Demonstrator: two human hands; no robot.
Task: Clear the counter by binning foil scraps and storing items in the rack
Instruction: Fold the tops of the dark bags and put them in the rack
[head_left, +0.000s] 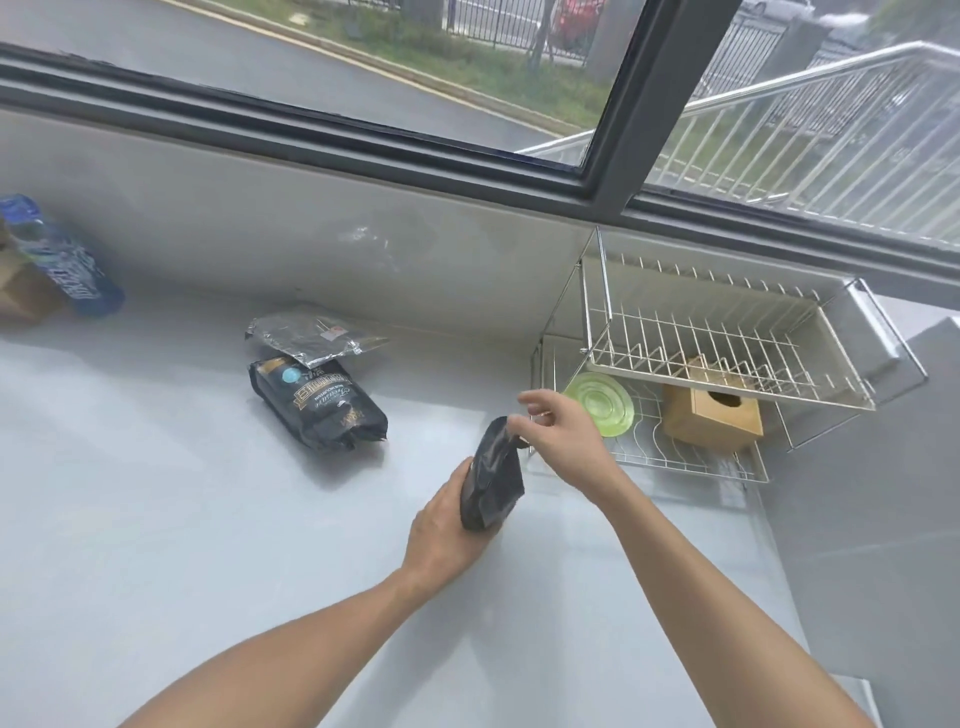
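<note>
A small black pouch stands upright on the pale counter, just left of the wire rack. My left hand grips its lower side from the left. My right hand pinches the pouch's top edge between thumb and finger. Further left a larger black coffee bag lies flat on the counter. A silver foil packet lies behind it, overlapping its far end. The two-tier rack holds a green plate and a wooden tissue box on its lower shelf; the upper shelf is empty.
A blue printed bag leans on a brown box at the far left. A window with a dark frame runs along the back wall. The counter ends at a grey wall on the right.
</note>
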